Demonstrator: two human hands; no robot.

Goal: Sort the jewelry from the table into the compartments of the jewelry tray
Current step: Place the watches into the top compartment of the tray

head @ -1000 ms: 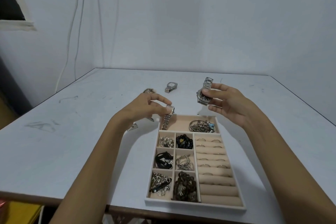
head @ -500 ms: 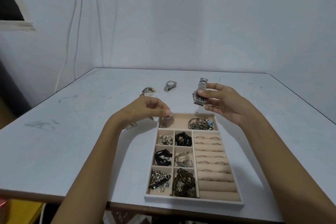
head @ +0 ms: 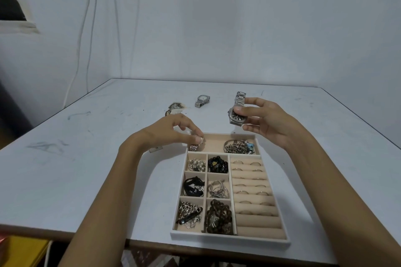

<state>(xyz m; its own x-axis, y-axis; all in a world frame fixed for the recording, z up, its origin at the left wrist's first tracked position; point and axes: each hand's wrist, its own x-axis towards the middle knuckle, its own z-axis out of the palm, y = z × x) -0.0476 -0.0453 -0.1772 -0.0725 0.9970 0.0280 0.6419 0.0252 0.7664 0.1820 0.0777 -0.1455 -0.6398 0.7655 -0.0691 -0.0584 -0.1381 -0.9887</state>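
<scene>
On my feed, the beige jewelry tray (head: 230, 239) sits at the near edge of the white table (head: 86, 169), most of its compartments filled. Nearest, the left square holds a tangle of silver chains (head: 189, 214), and the one beside it holds brown bead bracelets (head: 219, 217). In the middle row are black bands (head: 193, 186) and silver bangles (head: 217, 188). In the row behind are pearl pieces (head: 196, 165) and a black bead bracelet (head: 217, 164). Down the tray's right side, rings (head: 255, 163) stand in the slots between the padded rolls (head: 258, 221).

The long compartment across the far end holds a pile of silver bracelets (head: 238, 146), one with a blue charm, at its right end. At its left end, the left hand (head: 167, 132) reaches in from the side, thumb and fingertips pinching a short metal link band (head: 194, 146). The band's lower end hangs inside the compartment's left corner, and I cannot tell whether it touches the floor. A small pale scrap (head: 156, 149) lies on the table under that hand.

Above and beyond the tray's far right corner, the right hand (head: 269, 121) is raised clear of the table. Its thumb and curled fingers grip a steel wristwatch (head: 237, 112) with a dark dial, the bracelet sticking up.

Farther back, a second steel watch (head: 202, 101) with a light dial lies on the table. A small gold-toned piece (head: 174, 107) lies to its left. Behind them is a pale wall (head: 238, 28) with cables (head: 86, 28) running down its left side.
</scene>
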